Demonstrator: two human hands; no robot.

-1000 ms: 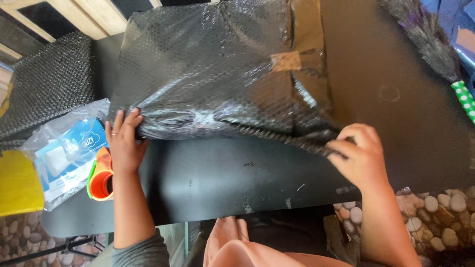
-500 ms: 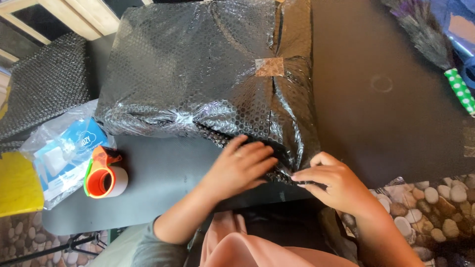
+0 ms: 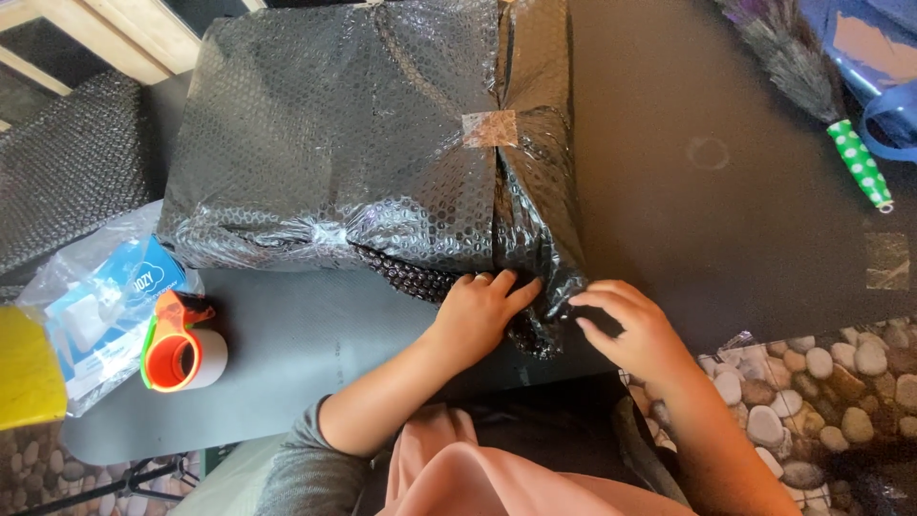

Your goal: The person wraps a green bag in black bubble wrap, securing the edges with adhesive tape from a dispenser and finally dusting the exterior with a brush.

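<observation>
Bubble-wrapped parcel (image 3: 382, 143) is seen from the head camera lying on the dark table (image 3: 726, 220), just beyond both hands. Its near right corner, where loose wrap hangs, is being pressed by the left hand (image 3: 482, 311), fingers laid flat and together on the plastic. That same flap is touched from the right by the right hand (image 3: 635, 330), fingers curled and part open, nothing gripped. An orange tape dispenser (image 3: 177, 349) is seen well apart, at the left.

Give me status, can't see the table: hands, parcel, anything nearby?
Left hand flat on wrap flap. Right hand open, fingertips at parcel corner. Tape dispenser sits apart, left on table.
</observation>
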